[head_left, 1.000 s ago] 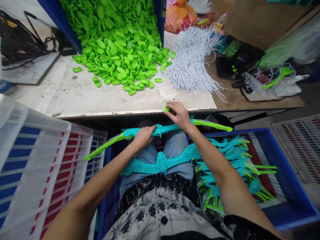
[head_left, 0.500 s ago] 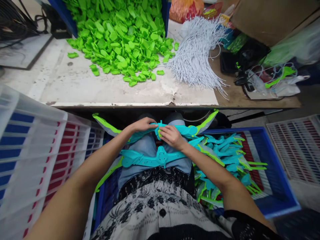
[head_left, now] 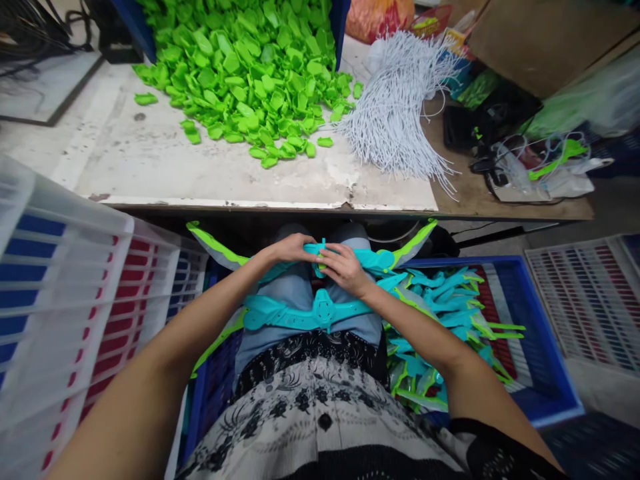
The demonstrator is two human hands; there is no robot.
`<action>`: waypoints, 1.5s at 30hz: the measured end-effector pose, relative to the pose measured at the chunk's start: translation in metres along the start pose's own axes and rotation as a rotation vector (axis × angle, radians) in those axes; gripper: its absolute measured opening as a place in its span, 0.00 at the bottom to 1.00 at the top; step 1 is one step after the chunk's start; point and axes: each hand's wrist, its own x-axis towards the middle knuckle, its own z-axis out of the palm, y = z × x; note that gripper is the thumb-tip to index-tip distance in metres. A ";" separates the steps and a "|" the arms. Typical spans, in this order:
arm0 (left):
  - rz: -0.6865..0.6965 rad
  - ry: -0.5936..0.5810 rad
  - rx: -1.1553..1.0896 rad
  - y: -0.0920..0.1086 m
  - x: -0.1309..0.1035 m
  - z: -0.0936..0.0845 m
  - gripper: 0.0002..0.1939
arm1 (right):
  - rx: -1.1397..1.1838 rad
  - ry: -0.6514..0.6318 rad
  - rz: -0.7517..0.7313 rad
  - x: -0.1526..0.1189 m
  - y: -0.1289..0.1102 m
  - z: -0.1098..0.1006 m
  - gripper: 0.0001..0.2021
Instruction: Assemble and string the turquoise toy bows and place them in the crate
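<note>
Across my knees lies a turquoise plastic toy bow (head_left: 373, 258) with green-and-grey limbs angling up at both ends. My left hand (head_left: 296, 248) is closed on its middle section, fingertips at the centre block. On that same centre my right hand (head_left: 344, 268) presses a small bright green plastic piece (head_left: 321, 264) with its fingers, which partly cover it. Nearer my waist a second turquoise toy bow (head_left: 280, 313) rests on my lap, its centre block showing a hollow; neither hand touches it.
Ahead on the worn white table (head_left: 165, 170) are a heap of green plastic pieces (head_left: 260, 87) and a bundle of white cords (head_left: 395, 107). At my right, a blue crate (head_left: 553, 373) holds several toy bows. White plastic crates (head_left: 110, 267) stand at my left.
My left hand has shifted slightly right, closer to my right hand at the bow's centre. The right fingers now cover more of the green piece. The view has tilted slightly.
</note>
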 end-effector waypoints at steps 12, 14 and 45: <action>-0.059 0.021 0.006 0.015 0.000 0.002 0.29 | 0.068 -0.075 0.162 0.001 -0.003 -0.001 0.33; -0.059 0.016 -0.007 0.016 -0.001 0.001 0.29 | -0.015 -0.101 0.270 0.005 -0.005 -0.006 0.35; -0.069 0.083 0.164 0.016 -0.003 0.008 0.22 | -0.131 -0.687 0.468 0.056 -0.004 -0.022 0.31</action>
